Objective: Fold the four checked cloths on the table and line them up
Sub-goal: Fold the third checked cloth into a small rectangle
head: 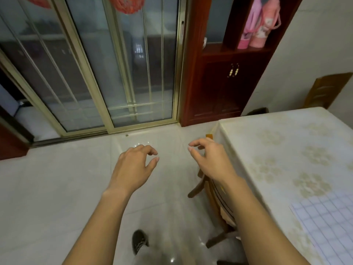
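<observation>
Floor tiles (47, 188): pale, glazed, highly glossy, showing points of glare. Sliding door frame (177, 83): brass-toned metal with a satin finish. The door panes (107, 64) are smooth, cloudy-looking glass. Cabinet (219, 88): dark red wood, smooth, semi-gloss varnish. Chair (214, 201): mid-brown wood, varnished. Table cover (277, 150): cream sheet with a floral print, smooth with a slight sheen; plastic or cloth cannot be determined. Checked cloth (328, 226): pale fabric, matt.

This is a home's dining room: a table (277, 169) under a flower-patterned cover, a wooden chair (214, 203) tucked against its left side, a dark red wooden cabinet (225, 87) holding pink flasks (266, 25) beyond its far corner, and gold-framed sliding glass doors (118, 73) across the glossy tiled floor (47, 188) to its left.
</observation>
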### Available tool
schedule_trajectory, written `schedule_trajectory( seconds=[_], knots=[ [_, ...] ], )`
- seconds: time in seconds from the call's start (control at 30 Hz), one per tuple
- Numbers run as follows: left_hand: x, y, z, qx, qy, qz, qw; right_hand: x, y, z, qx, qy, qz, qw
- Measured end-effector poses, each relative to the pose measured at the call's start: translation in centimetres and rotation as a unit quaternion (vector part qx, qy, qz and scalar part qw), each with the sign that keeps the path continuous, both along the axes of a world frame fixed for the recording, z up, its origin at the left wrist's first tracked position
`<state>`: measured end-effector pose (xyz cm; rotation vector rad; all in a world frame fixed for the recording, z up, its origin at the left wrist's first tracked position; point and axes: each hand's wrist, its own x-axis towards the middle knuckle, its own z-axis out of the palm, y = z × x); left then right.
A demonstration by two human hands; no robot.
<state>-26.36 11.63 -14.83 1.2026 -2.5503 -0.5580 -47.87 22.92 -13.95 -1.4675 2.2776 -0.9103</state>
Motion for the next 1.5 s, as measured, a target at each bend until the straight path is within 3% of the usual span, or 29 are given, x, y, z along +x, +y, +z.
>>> schedule_trajectory(
  seconds=[0.13, 0.4, 0.8, 0.93, 1.2, 1.5],
  knots=[
    [-1.9, -9.2, 1.1, 0.009, 0.011, -0.026, 1.0, -0.6, -9.0, 0.9, 0.005, 0.013, -0.003, 1.0],
    [-8.3, -23.3, 3.5, 0.005, -0.006, -0.098, 0.995, -4.9, -19.7, 1.9, -0.044, -0.007, -0.117, 0.992],
    [-24.0, -39.7, 4.3, -0.011, -0.034, -0.152, 0.988, -20.3, -36.0, -0.2, -0.053, -0.04, -0.145, 0.987],
    [-30.6, -45.3, 5.2, -0.005, 0.004, -0.14, 0.99, -25.9, -41.3, 0.4, -0.085, -0.055, -0.129, 0.986],
    [-45.3, -49.1, 1.9, 0.049, -0.005, -0.237, 0.97, -36.3, -41.1, -2.5, -0.037, -0.062, -0.223, 0.972],
    [-64.8, -53.3, 0.6, -0.013, -0.011, -0.402, 0.915, -49.9, -42.7, -3.6, -0.005, -0.003, -0.377, 0.926]
  ],
)
